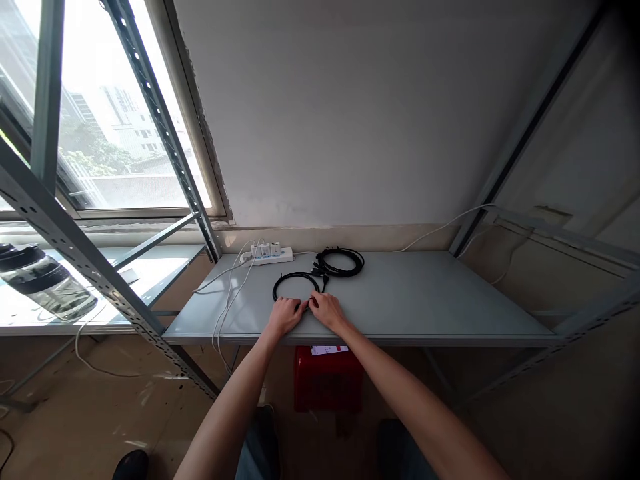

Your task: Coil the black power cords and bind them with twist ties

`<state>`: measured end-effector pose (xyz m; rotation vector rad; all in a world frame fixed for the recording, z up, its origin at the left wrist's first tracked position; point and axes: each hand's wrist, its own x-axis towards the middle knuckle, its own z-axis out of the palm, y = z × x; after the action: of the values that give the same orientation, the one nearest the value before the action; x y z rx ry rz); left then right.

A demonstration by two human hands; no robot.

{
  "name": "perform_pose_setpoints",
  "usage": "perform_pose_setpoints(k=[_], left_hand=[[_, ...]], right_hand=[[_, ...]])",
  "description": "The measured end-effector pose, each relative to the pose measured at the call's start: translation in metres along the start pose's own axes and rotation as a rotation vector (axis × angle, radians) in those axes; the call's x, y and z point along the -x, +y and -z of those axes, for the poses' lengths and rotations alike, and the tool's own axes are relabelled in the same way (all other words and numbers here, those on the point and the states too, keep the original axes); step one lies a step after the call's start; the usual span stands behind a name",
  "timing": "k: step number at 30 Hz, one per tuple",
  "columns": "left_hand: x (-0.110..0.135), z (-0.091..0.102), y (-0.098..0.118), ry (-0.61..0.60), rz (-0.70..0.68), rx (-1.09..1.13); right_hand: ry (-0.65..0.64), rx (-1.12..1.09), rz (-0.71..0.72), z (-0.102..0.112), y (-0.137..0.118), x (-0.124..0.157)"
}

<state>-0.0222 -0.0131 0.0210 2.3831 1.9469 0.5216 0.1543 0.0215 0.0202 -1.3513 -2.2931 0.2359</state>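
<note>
A black cable (296, 275) lies in a loop on the grey shelf (415, 293), near its front edge. My left hand (287, 314) is closed on the near left part of this loop. Close beside it, my right hand (325, 311) pinches the same loop at its near right side. The fingertips of both hands almost meet, and they hide the piece of cable between them. A plug end of the cable sticks up just beyond my right hand. Behind the loop rests a second black cable (353, 265), coiled in several turns.
A white power strip (273, 255) with chargers stands at the back left, its white cords (231, 293) running over the front edge. Metal rack posts (165, 127) rise at both sides. Below the shelf is a red stool (327, 380). A clear jug (45, 283) stands left.
</note>
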Motion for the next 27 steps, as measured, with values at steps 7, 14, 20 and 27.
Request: perform_pose_setpoints(k=[7, 14, 20, 27], left_hand=[[0.0018, 0.004, 0.0048, -0.007, -0.027, 0.005], [0.003, 0.0064, 0.0088, -0.005, -0.031, -0.044], [0.0024, 0.0042, 0.0071, -0.011, -0.027, -0.05], [0.0031, 0.0037, 0.0073, 0.004, -0.041, -0.05]], right_hand=[[0.001, -0.017, -0.041, 0.0013, 0.0019, -0.002], [0.024, -0.067, -0.074, -0.0015, 0.0061, -0.0046], [0.008, -0.089, -0.059, 0.0008, 0.0033, -0.0012], [0.009, -0.104, -0.042, 0.0006, 0.0021, 0.0022]])
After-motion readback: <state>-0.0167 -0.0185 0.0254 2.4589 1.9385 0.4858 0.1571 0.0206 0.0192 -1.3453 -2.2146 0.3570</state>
